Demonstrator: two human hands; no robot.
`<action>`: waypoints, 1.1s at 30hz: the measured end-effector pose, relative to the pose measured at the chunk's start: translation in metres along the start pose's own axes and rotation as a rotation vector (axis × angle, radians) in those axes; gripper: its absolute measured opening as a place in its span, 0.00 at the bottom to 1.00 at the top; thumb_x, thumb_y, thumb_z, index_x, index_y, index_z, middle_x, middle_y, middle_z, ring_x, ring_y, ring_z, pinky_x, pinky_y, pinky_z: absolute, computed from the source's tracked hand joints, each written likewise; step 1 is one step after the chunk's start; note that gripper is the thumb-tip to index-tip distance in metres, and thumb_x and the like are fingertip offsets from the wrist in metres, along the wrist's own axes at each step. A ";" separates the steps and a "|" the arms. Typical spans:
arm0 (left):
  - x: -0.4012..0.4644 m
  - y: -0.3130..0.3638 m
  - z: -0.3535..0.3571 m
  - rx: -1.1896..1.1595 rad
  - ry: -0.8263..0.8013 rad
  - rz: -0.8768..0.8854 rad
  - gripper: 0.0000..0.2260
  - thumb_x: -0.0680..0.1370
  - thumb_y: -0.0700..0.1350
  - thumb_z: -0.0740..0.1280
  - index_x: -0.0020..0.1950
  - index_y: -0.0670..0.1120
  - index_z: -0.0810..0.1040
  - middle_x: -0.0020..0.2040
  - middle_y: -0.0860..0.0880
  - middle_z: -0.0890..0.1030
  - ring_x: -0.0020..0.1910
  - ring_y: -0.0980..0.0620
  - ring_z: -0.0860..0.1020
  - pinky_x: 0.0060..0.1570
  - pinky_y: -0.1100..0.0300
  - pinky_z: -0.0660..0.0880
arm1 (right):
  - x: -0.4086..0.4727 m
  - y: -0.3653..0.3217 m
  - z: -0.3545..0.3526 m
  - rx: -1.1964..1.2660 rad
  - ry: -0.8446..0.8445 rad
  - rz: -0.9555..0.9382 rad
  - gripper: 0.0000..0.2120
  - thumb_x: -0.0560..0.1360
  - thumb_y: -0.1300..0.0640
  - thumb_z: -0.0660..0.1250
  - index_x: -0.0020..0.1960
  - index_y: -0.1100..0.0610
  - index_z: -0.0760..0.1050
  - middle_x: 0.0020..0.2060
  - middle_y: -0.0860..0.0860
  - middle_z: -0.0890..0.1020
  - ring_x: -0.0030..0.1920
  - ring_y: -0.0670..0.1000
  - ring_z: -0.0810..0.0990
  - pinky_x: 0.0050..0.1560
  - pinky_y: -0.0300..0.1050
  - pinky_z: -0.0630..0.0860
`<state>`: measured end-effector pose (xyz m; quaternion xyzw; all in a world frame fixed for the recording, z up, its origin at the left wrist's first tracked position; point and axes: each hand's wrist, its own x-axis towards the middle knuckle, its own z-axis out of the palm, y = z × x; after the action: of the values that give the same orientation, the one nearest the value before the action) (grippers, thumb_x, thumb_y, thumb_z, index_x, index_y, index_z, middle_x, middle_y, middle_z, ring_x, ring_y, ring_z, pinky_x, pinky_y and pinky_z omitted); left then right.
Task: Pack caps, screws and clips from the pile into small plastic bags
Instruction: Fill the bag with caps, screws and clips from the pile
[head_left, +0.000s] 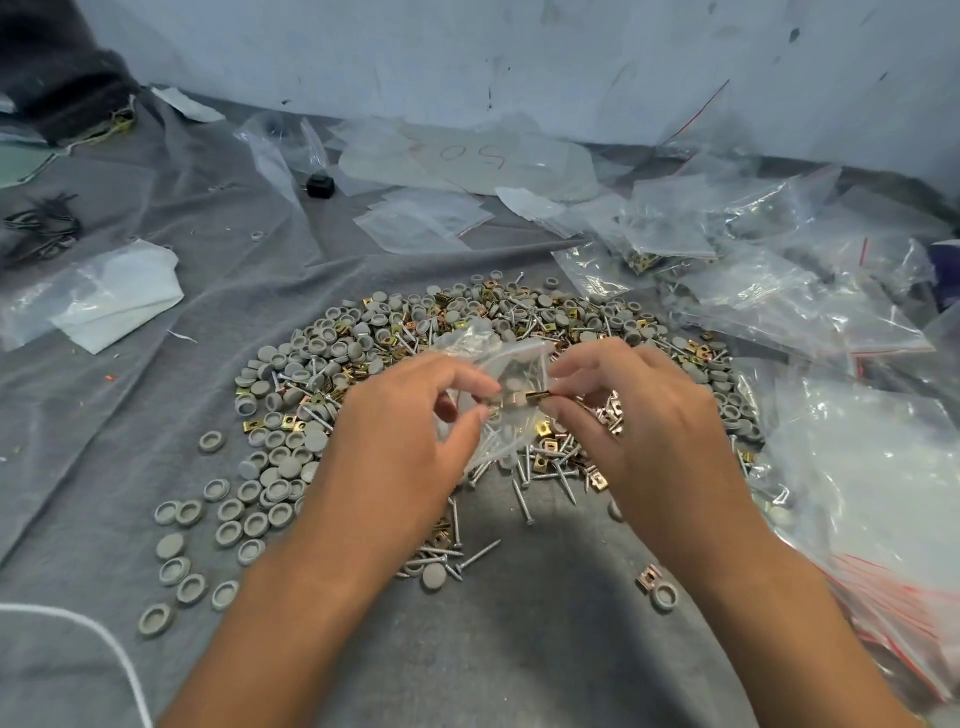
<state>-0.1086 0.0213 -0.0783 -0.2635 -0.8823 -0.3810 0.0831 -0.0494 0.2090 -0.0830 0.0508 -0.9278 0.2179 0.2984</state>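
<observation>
A pile (467, 332) of grey round caps, silver screws and gold metal clips lies on grey cloth at the centre. Above its near side my left hand (410, 415) pinches a small clear plastic bag (511, 364) with a red zip line, its mouth turned to the right. Screws and a cap show through the bag's film. My right hand (634, 410) pinches a gold clip (537, 397) between thumb and fingers right at the bag's mouth. Loose caps (228, 519) are scattered to the lower left, and screws (524, 488) lie between my wrists.
Many clear zip bags, some holding parts, are heaped at the right (779, 291) and lower right (883, 545). Flat empty bags (421, 218) and a small black block (319, 185) lie at the back. A white cord (104, 639) crosses the lower left. A wall stands behind.
</observation>
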 end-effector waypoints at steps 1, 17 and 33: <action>-0.002 0.001 0.001 0.027 -0.020 0.001 0.11 0.76 0.46 0.74 0.56 0.59 0.82 0.50 0.65 0.80 0.47 0.66 0.77 0.50 0.80 0.68 | 0.001 0.000 0.000 0.004 0.024 -0.007 0.11 0.75 0.54 0.74 0.55 0.51 0.78 0.42 0.38 0.81 0.44 0.47 0.77 0.48 0.36 0.71; -0.001 0.006 0.001 0.001 0.036 0.027 0.20 0.73 0.42 0.76 0.64 0.51 0.81 0.56 0.61 0.79 0.47 0.69 0.75 0.53 0.81 0.66 | -0.002 0.023 0.011 0.048 -0.278 0.356 0.06 0.75 0.47 0.73 0.49 0.41 0.78 0.41 0.32 0.77 0.43 0.36 0.77 0.42 0.35 0.75; -0.001 0.004 0.001 0.018 0.027 0.015 0.21 0.74 0.43 0.76 0.66 0.52 0.79 0.56 0.63 0.77 0.48 0.66 0.76 0.51 0.81 0.66 | -0.007 0.023 0.024 -0.263 -0.493 0.331 0.06 0.82 0.47 0.64 0.57 0.45 0.76 0.50 0.42 0.74 0.55 0.48 0.73 0.47 0.44 0.70</action>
<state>-0.1052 0.0238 -0.0770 -0.2640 -0.8825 -0.3760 0.1003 -0.0613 0.2194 -0.1129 -0.0886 -0.9881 0.1227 0.0292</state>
